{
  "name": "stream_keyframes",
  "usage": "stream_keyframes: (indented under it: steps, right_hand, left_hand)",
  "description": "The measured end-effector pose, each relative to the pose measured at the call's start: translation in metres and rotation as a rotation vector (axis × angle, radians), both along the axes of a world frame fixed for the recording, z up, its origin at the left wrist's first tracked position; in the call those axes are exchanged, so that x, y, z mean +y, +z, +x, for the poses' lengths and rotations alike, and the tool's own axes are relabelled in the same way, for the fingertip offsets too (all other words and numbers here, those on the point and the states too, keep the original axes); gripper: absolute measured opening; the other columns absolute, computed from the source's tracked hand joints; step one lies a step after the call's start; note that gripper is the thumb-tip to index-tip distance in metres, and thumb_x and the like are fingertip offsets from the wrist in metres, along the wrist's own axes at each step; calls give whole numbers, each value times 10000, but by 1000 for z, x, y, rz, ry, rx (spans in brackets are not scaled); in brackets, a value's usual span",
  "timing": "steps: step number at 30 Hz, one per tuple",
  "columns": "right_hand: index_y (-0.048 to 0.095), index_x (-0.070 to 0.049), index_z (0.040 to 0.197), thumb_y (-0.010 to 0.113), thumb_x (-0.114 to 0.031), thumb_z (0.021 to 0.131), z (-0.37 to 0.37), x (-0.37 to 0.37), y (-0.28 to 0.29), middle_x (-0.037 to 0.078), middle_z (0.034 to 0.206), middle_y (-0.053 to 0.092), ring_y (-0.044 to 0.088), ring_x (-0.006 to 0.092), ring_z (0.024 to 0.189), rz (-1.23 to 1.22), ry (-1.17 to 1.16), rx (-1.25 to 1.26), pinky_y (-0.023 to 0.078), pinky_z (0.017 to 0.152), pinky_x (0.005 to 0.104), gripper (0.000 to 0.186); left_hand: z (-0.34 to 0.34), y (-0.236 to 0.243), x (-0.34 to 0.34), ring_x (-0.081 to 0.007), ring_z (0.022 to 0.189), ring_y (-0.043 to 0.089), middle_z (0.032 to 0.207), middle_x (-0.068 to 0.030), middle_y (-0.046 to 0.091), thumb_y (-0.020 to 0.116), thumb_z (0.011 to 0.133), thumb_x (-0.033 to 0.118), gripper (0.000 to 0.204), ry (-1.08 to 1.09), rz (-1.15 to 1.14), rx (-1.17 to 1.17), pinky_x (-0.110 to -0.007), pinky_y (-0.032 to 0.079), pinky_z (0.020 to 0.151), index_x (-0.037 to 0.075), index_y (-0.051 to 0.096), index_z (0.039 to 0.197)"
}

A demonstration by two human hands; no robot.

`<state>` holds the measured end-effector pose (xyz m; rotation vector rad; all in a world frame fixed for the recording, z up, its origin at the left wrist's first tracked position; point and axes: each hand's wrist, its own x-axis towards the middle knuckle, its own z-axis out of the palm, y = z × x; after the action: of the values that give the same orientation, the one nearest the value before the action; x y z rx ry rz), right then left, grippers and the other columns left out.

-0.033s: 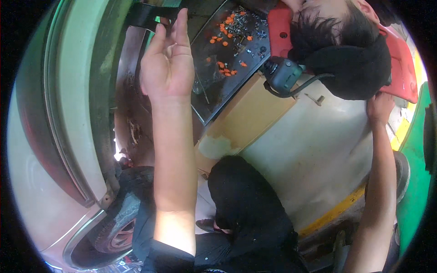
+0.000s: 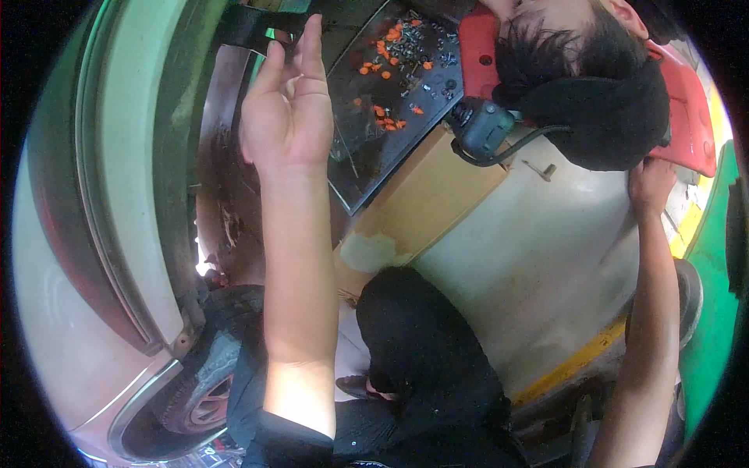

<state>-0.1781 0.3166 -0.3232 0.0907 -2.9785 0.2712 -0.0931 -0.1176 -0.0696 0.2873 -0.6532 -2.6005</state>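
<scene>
My left hand (image 2: pixel 289 117) is raised with its palm showing and fingers stretched upward. Its fingertips reach beside a dark part (image 2: pixel 253 31) under the car body, and I see nothing held in the palm. On the far right, my right hand (image 2: pixel 654 186) is at the lower edge of a red board (image 2: pixel 686 109); its fingers are partly hidden there. Another person's head, in a black cap (image 2: pixel 593 121), rests over the board. A dark metal tray (image 2: pixel 367 160) right of my left hand holds orange plastic clips (image 2: pixel 386 117) and several small screws (image 2: pixel 413 58).
A pale car body (image 2: pixel 55 281) with a wheel (image 2: pixel 207 405) stands on the left. A dark device with a cable (image 2: pixel 485 129) sits by the cap. A cardboard strip (image 2: pixel 429 195) borders the tray. A small metal piece (image 2: pixel 540 170) lies on the pale floor (image 2: pixel 538 273).
</scene>
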Motion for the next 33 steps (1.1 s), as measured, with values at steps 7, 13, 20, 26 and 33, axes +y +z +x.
stream_keyframes:
  steps: [7,13,20,26,33]
  right_hand:
    - [621,-27,1023,516,-366,887,-1,-2,-1,255,1073,591,537,433,1030,-54,1,31,403,864,517,380]
    - [620,-38,1054,525,-349,884,-3,4,-12,253,1084,587,536,428,1037,-35,-1,59,405,872,515,367]
    - [617,-30,1021,530,-336,877,-3,2,-6,253,1030,601,555,431,996,7,18,85,418,852,513,349]
    - [620,-17,987,533,-324,873,1,-2,-3,260,1016,602,560,437,980,-15,17,113,425,833,520,339]
    - [590,-17,1061,524,-360,884,-5,4,-6,237,1080,578,524,409,1052,-16,-11,-29,404,872,505,392]
  left_hand:
    - [-2,1,7,-336,1051,543,1063,-195,515,475,919,-64,203,93,-114,-39,-543,460,1019,-128,431,1105]
    - [-2,0,6,-339,1045,549,1056,-193,512,490,908,-72,199,87,-93,-40,-533,465,1019,-131,433,1089]
    - [-3,3,13,-364,1031,553,1033,-201,493,496,901,-79,222,169,-203,-104,-518,478,1014,-159,387,1077]
    - [-5,3,16,-365,1043,545,1037,-194,471,487,904,-83,218,220,-209,-148,-520,479,1013,-156,377,1078]
    - [-2,7,11,-374,1054,536,1086,-211,463,490,905,-78,197,171,-175,-92,-513,460,1033,-153,401,1064]
